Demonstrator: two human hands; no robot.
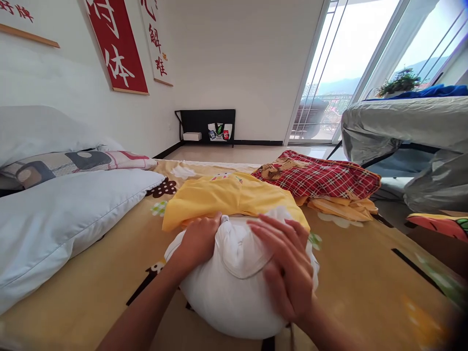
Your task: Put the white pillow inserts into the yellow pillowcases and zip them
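Note:
A plump white pillow, its fabric bunched at the top, lies in front of me on the bed. My left hand is closed on the gathered fabric at its upper left. Over the pillow's right side is my right hand, blurred by motion, with its fingers stretched out and slightly apart. Whether that hand presses on the fabric is hard to tell. Just beyond both hands, a yellow cloth with a small print at its far edge lies against the pillow.
Brown patterned bedding covers the bed. A white pillow and a patterned pillow lie left. A red checked cloth rests at the far right, near a table under a silver cover. A black bench stands by the wall.

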